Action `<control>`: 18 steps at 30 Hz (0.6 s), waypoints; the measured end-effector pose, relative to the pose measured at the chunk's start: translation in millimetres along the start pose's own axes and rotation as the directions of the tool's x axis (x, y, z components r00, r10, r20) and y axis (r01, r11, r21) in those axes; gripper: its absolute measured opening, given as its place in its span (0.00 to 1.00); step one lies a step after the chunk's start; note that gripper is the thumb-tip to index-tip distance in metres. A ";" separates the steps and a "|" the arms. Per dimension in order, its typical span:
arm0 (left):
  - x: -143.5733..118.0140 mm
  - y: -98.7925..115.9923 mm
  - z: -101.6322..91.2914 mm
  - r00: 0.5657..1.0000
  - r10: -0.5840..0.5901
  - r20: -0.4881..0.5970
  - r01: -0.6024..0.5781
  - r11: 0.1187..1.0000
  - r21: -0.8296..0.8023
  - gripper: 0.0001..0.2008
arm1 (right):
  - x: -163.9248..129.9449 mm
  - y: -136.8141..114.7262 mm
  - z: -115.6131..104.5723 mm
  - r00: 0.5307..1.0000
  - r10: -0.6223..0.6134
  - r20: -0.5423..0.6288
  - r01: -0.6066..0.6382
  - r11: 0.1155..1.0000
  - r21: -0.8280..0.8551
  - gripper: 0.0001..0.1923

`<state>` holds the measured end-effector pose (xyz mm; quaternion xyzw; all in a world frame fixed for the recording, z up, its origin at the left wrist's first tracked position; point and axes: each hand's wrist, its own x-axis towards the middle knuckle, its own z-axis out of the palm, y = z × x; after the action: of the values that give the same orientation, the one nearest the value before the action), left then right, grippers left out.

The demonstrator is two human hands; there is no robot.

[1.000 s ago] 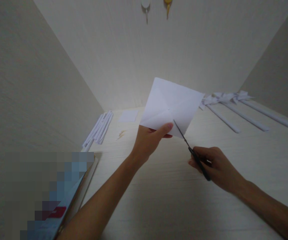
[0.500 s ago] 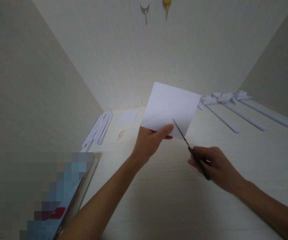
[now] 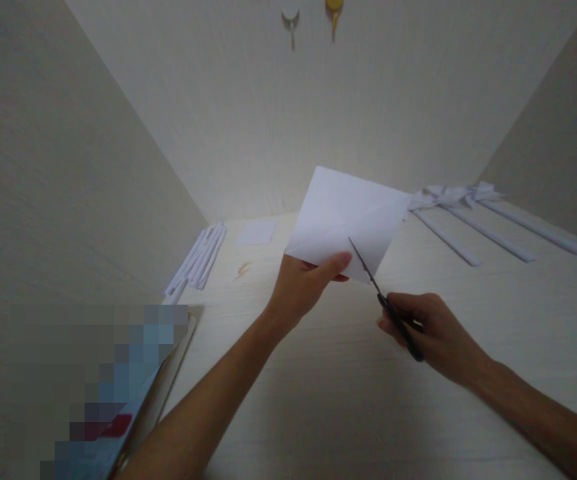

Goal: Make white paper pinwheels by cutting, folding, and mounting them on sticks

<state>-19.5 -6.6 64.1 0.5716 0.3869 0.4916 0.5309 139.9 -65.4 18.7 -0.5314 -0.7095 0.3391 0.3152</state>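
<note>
White paper (image 3: 335, 200)'s getting snipped, seemingly not reaching centre yet.
Left hand (image 3: 303, 287)'s pinching it, right hand (image 3: 431, 333)'s gripping scissors (image 3: 385, 303); another square (image 3: 257, 233)'s lying uncut.

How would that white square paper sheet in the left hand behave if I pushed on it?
The white square paper sheet would probably bend easily, as it looks thin and faintly creased. It is likely light: the left hand grips it near one edge. It might tear where the black-handled scissors cross it.
</note>
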 end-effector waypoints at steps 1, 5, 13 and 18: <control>-0.3 0.0 0.4 1.000 0.002 0.002 -0.002 1.000 0.000 0.10 | 0.1 -0.2 0.1 1.000 0.000 -0.002 0.000 1.000 0.006 0.18; -1.3 0.6 1.3 1.000 0.006 0.002 -0.006 1.000 0.000 0.10 | 0.5 -0.9 0.5 1.000 0.003 -0.008 -0.002 1.000 0.019 0.19; -0.7 1.3 0.4 1.000 0.006 0.013 -0.006 1.000 0.003 0.09 | 0.6 -0.5 0.3 1.000 -0.007 -0.015 0.007 1.000 -0.003 0.18; -0.5 0.6 -0.1 1.000 0.004 0.021 -0.004 1.000 0.005 0.10 | 0.9 -0.9 -0.1 1.000 -0.018 -0.022 0.018 1.000 0.007 0.18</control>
<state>-19.8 -7.1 64.6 0.5786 0.3815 0.4857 0.5327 139.3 -64.8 19.6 -0.5274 -0.7095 0.3331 0.3278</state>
